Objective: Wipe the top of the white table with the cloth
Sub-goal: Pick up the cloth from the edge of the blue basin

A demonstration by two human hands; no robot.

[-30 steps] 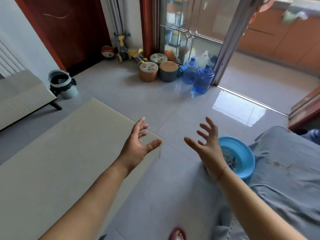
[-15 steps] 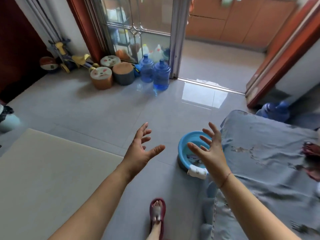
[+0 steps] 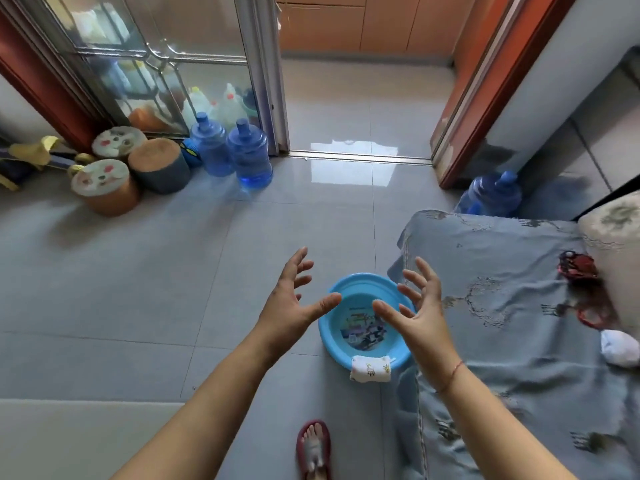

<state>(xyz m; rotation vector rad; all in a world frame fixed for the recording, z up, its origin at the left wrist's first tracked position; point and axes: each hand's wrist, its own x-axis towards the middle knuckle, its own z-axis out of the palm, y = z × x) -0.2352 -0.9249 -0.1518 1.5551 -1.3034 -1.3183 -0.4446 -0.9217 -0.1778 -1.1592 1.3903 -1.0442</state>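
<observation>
Two empty hands spread wide, my left hand (image 3: 287, 306) just left of the blue basin (image 3: 324, 336), my right hand (image 3: 420, 320) over its right rim, cloth (image 3: 370, 368) draped on its near rim (printed picture inside), white table (image 3: 69, 441) well to its left.

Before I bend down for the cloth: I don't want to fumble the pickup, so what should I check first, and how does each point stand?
1. Cloth found: the folded cloth hangs over the near rim of the blue basin. Ok.
2. Left hand free: fingers spread, holding nothing. Ok.
3. Right hand free: fingers spread, holding nothing. Ok.
4. Way down to the cloth: both hands hover above the basin and nothing covers the cloth. Ok.
5. Cloth wet enough to wipe: cannot tell.
6. Table ready: only a corner shows at lower left. Cannot tell.
</observation>
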